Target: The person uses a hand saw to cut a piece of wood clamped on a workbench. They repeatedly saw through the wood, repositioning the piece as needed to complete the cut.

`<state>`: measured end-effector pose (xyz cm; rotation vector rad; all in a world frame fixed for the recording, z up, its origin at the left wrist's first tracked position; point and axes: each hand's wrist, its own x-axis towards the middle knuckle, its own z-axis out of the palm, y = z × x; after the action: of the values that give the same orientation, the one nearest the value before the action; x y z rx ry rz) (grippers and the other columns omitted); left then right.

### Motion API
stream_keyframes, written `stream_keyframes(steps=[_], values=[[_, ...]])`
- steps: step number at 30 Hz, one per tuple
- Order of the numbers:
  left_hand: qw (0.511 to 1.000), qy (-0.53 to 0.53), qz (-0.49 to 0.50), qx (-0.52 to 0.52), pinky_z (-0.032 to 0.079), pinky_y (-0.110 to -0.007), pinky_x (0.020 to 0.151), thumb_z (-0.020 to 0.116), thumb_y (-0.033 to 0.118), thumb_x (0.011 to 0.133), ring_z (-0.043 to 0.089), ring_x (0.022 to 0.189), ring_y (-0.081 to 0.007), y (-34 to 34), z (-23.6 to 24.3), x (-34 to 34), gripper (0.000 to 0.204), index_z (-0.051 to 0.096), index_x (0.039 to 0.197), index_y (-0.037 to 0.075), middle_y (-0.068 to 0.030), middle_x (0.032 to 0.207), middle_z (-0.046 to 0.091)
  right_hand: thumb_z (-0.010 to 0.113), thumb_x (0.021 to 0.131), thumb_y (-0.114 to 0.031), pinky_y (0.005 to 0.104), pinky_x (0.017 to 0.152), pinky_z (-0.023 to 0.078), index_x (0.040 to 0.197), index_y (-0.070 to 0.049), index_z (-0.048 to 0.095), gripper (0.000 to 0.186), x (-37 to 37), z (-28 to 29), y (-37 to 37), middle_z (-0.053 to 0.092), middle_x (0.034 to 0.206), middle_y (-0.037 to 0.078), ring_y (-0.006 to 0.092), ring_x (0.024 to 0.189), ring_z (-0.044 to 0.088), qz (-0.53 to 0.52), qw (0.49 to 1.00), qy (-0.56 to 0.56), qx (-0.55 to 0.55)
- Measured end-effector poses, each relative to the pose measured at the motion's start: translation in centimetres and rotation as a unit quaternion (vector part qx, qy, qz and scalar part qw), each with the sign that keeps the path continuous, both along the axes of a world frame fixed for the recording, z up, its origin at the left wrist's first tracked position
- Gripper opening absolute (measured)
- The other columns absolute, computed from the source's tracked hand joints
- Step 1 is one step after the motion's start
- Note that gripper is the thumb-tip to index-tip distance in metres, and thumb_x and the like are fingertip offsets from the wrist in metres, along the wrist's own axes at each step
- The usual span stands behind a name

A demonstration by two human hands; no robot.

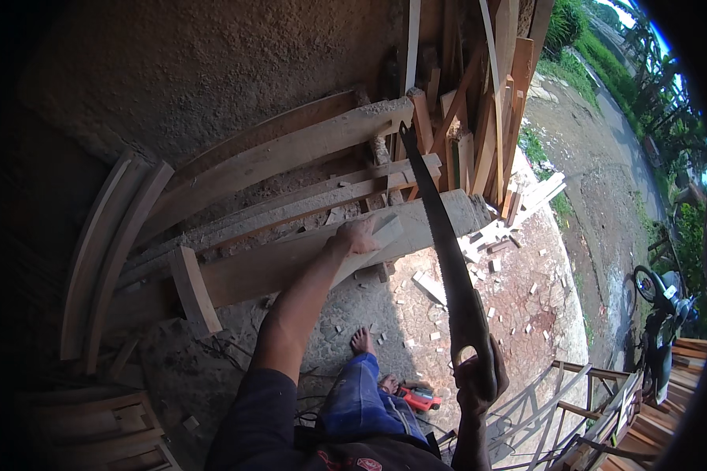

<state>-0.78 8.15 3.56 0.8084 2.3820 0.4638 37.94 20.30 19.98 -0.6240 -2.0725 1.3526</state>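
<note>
My right hand is wrapped round the handle of a handsaw. The saw's long dark blade points up and away, with its toothed edge facing left. My left hand grips a short, pale strip of wood and presses it onto a wide plank. The strip's end sticks out to the right of my fingers, and the blade stands a little to the right of that end, apart from it in the picture. My left forearm hides part of the strip and the plank.
More long boards lie behind the plank, and a short block rests across its left part. Upright timber offcuts lean at the back right. Wood scraps litter the floor. A red power tool lies by my feet.
</note>
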Motion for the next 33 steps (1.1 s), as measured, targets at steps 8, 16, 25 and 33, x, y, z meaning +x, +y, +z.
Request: stream_keyframes(steps=[8, 16, 25, 33], values=[[0.992, 0.111, -0.026, -0.048, 0.037, -0.048, 0.111, 0.069, 0.041, 0.085, 0.05, 0.131, -0.0385, -4.4, 0.4, -4.3, 0.084, 0.031, 0.154, 0.012, -0.0215, 0.142, 0.052, 0.075, 0.078, -0.016, 0.0282, 0.072, 0.052, 0.138, 0.007, 0.051, 0.068, 0.0, -1.7, -1.7, 0.068, 0.087, 0.007, 0.0135, 0.077, 0.065, 0.01, 0.987, -0.074, -0.144], [0.961, 0.229, 0.141, 0.066, 0.035, -0.054, 0.106, 0.052, 0.043, 0.096, 0.047, 0.127, -0.0367, -4.8, -3.9, -0.6, 0.053, 0.05, 0.134, 0.006, -0.0182, 0.135, 0.053, 0.073, 0.087, -0.016, 0.0274, 0.071, 0.055, 0.137, 0.008, 0.05, 0.059, -1.2, -2.8, -1.8, 0.069, 0.105, 0.015, 0.0153, 0.076, 0.068, 0.041, 0.989, -0.082, -0.114], [0.957, 0.27, 0.064, 0.081, 0.035, -0.052, 0.1, 0.049, 0.044, 0.096, 0.055, 0.114, -0.0319, -6.2, -5.1, -2.7, 0.042, 0.056, 0.113, 0.007, -0.0165, 0.12, 0.059, 0.072, 0.086, -0.018, 0.035, 0.09, 0.054, 0.134, 0.008, 0.053, 0.058, -2.0, -4.1, -2.7, 0.067, 0.119, 0.024, 0.0277, 0.106, 0.069, 0.085, 0.988, -0.121, -0.045], [0.948, 0.251, 0.194, 0.013, 0.038, -0.054, 0.098, 0.053, 0.035, 0.091, 0.055, 0.115, -0.0307, -2.3, -4.3, -0.4, 0.035, 0.061, 0.11, 0.007, -0.0145, 0.115, 0.063, 0.072, 0.087, -0.017, 0.036, 0.093, 0.053, 0.13, 0.006, 0.058, 0.051, -2.1, -5.1, -3.1, 0.067, 0.122, 0.022, 0.0269, 0.109, 0.068, 0.1, 0.99, -0.096, 0.006]])
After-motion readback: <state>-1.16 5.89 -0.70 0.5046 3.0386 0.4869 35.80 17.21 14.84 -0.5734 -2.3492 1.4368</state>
